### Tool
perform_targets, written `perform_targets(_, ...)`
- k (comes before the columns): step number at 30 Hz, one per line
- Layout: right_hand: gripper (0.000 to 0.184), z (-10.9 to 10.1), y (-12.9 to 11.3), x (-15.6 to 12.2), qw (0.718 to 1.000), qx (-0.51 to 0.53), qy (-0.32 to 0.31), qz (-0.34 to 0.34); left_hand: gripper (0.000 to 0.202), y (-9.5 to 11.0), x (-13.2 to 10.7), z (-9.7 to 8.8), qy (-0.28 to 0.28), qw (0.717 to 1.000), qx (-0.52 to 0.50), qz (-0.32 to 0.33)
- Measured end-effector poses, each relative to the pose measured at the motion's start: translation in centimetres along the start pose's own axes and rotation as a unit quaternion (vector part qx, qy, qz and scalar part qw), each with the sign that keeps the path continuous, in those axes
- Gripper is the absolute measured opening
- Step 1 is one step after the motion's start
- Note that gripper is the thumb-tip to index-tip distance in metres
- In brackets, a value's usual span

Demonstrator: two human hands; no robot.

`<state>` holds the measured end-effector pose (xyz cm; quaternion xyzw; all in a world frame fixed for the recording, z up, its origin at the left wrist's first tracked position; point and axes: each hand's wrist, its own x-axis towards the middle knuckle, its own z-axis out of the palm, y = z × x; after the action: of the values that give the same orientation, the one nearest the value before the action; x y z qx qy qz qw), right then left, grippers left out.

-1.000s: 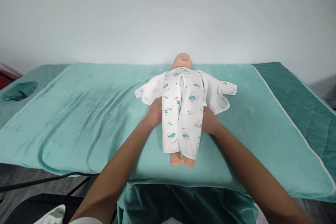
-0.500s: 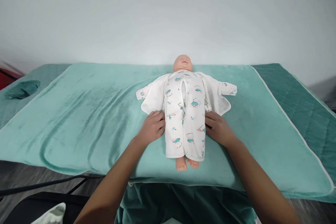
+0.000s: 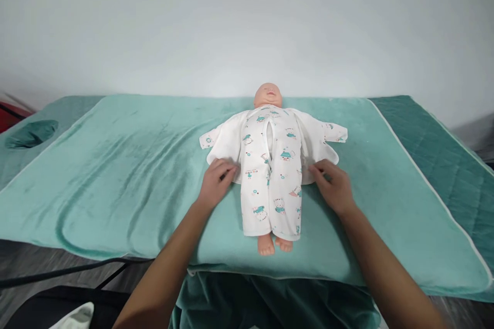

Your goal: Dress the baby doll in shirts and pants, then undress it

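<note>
Both hands lie palm down on the cloth, one on each side of the baby doll (image 3: 270,175), well apart, with the doll's body between them. The left hand (image 3: 215,184) has its bent fingers (image 3: 227,170) on the lower hem of the open white jacket (image 3: 226,141), which is spread flat under the doll. The right hand (image 3: 334,186) touches the same hem on the other side, at the jacket's right flap. I cannot tell if the fingers pinch the cloth or only press on it.

The doll lies on its back in the middle of the teal blanket (image 3: 116,175), head toward the white wall (image 3: 247,25) and bare feet toward the person. It wears a white printed romper (image 3: 266,200), closed down the front. Its hips are about level with both hands, and its legs reach nearer to the person than the hands do.

A darker quilted cover (image 3: 443,154) shows beyond the blanket's right edge. A dark green bundle (image 3: 31,133) lies at the far left. A black cable (image 3: 57,268) runs below the blanket's near edge.
</note>
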<state>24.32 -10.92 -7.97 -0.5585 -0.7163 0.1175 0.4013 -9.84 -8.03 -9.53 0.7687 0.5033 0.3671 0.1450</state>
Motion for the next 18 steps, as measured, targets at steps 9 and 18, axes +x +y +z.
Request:
perform_targets(9, 0.039, -2.4, 5.9, 5.1, 0.939, -0.227, -0.027, 0.257, 0.024, -4.7, 3.2, 0.5, 0.160, 0.948, 0.166, -0.220)
perform_targets(18, 0.010, -1.7, -6.5, 7.1, 0.991, 0.128, -0.045, 0.002, 0.015, -3.7, 2.8, 0.1, 0.156, 0.960, 0.110, -0.206)
